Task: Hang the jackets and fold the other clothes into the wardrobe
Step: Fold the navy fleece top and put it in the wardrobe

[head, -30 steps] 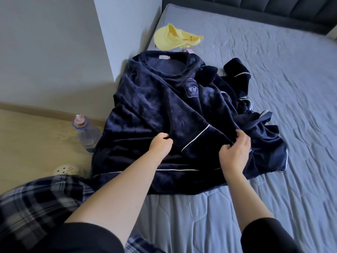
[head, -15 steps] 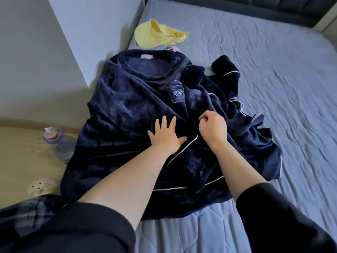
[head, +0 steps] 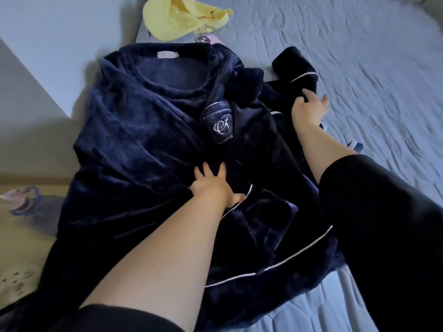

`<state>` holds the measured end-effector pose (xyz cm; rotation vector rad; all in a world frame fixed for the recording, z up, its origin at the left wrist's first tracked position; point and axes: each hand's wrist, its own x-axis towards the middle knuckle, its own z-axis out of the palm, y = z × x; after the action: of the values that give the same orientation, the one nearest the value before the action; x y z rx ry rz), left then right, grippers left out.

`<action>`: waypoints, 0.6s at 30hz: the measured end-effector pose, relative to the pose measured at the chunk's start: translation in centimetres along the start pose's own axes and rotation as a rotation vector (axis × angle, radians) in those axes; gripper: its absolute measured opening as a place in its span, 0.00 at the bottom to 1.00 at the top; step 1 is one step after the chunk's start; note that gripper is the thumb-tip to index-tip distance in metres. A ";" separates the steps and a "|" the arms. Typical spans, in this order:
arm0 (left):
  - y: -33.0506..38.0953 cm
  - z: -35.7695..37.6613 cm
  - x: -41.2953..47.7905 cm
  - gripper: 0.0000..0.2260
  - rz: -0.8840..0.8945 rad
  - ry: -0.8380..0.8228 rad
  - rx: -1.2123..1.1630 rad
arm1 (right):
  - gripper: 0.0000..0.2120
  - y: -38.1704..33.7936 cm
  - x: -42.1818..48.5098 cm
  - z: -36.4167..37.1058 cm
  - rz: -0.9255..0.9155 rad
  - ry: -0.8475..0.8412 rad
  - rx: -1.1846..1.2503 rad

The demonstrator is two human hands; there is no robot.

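A: Since the frame 0.5 s back, the right hand (head: 309, 109) has left the middle of the robe (head: 143, 144) and gone out to its right side. The left hand (head: 213, 188) has stayed near the centre. The view has also closed in on the bed (head: 359, 56).

B: What are the 2 hands doing now?

A: From my end, the left one lies flat on the robe, fingers spread and straight, pressing the fabric just below the crest (head: 219, 124). The right one has its fingers curled into a dark fold beside the cuff (head: 297, 68), gripping it. They are well apart.

B: And the robe itself?

A: It lies spread on the left part of the bed, collar away from me, with its left side hanging over the bed's edge toward the floor (head: 24, 236). White piping runs across the lower front.

B: Anything else around?

A: A yellow cap (head: 177, 17) sits on the bed just past the collar. A bottle (head: 26, 204) stands blurred on the floor beside the bed.
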<state>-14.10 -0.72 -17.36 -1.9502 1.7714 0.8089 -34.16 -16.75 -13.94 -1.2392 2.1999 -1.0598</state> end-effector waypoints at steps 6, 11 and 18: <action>0.1 -0.4 0.3 0.46 0.008 -0.010 0.056 | 0.17 0.7 3.3 -0.1 0.443 -0.174 0.391; -0.3 -0.1 0.2 0.45 0.046 0.016 0.048 | 0.14 -0.6 0.8 0.4 0.371 -0.127 0.622; -4.4 -0.1 -0.9 0.36 0.261 -0.007 -0.383 | 0.28 -7.6 -11.4 0.2 -0.385 -0.155 0.271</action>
<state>-9.81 0.45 -17.09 -1.9543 2.0122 1.3262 -23.88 -9.59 -8.45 -1.5913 1.6746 -1.3051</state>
